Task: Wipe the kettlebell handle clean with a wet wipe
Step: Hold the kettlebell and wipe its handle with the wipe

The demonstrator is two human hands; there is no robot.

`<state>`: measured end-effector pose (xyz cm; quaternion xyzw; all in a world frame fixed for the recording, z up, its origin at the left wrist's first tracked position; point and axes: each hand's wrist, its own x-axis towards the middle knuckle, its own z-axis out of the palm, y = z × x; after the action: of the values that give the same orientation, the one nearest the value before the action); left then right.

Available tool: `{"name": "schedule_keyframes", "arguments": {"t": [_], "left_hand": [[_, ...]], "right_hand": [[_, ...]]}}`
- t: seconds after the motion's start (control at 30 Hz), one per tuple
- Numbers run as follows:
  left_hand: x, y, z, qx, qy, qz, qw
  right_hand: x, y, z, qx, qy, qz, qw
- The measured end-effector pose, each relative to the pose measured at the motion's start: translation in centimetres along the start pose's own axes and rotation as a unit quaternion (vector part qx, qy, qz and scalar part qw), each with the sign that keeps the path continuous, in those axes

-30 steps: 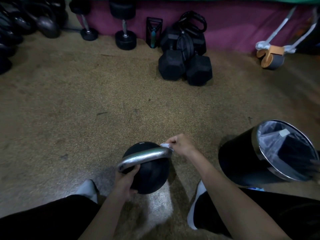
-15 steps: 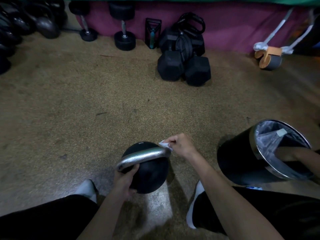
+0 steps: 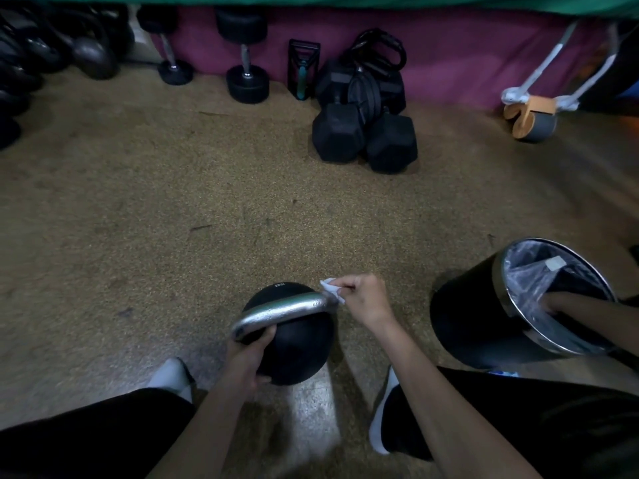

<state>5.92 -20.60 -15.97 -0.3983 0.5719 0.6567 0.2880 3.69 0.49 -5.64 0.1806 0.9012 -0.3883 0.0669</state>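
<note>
**A:** Where's the work?

**B:** Near centre of the floor, between the person's feet. Black kettlebell (image 3: 294,344) stands there. Its silver handle (image 3: 280,311) arches over the top.

**A:** Hands?

**B:** Left hand (image 3: 247,357) is curled round the handle's near-left end, fingers tucked under the bar against the bell. Looks like a steadying hold. Right hand (image 3: 363,299) pinches a small white wet wipe (image 3: 330,290) between thumb and fingertips. The wipe touches the handle's far-right end, where it bends down.

**A:** Which step, by your reading?

**B:** Cleaning that right bend. A pinch covers little metal, though. Better to fold the wipe round the bar so it meets the underside as well as the top, then draw it leftward in one firm pass.

**A:** And the left end?

**B:** It's covered by the holding hand, so that patch needs the hold moved down to the bell, or the hands swapped.

**A:** Risks?

**B:** A sideways push may rock the bell, so the left hand should bear down. Wet metal turns slick. The lined bin (image 3: 466,323) stands just right, with another person's hand (image 3: 560,302) inside it. Mind the elbow.
</note>
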Motion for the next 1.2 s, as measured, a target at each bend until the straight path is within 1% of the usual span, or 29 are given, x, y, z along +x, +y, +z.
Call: {"name": "schedule_keyframes", "arguments": {"t": [0.13,0.27,0.5,0.63,0.73,0.93,1.07,1.2], "left_hand": [[-0.2,0.0,0.1,-0.007,-0.011,0.004,1.000],[-0.7,0.3,0.3,-0.007,-0.009,0.002,1.000],[-1.2,0.6,0.4,-0.003,-0.010,-0.008,1.000],[-1.2,0.6,0.4,-0.002,-0.008,-0.010,1.000],[-1.1,0.5,0.3,-0.001,-0.011,-0.011,1.000],[-0.8,0.4,0.3,0.016,0.003,-0.013,1.000],[-0.8,0.5,0.3,0.014,0.009,-0.016,1.000],[-1.0,0.5,0.3,0.010,0.009,-0.016,1.000]], "right_hand": [[-1.2,0.8,0.2,0.027,0.046,0.019,0.998],[-1.2,0.9,0.9,0.044,0.063,0.043,0.996],[-2.2,0.5,1.4,0.090,0.101,0.039,0.990],[-3.1,1.3,2.0,0.126,0.130,0.065,0.981],[-2.9,1.3,2.4,0.148,0.137,0.084,0.976],[-3.8,0.5,2.6,0.180,0.165,0.058,0.968],[-4.6,1.2,3.5,0.188,0.188,0.075,0.961],[-4.2,1.4,3.7,0.188,0.179,0.091,0.961]]}}
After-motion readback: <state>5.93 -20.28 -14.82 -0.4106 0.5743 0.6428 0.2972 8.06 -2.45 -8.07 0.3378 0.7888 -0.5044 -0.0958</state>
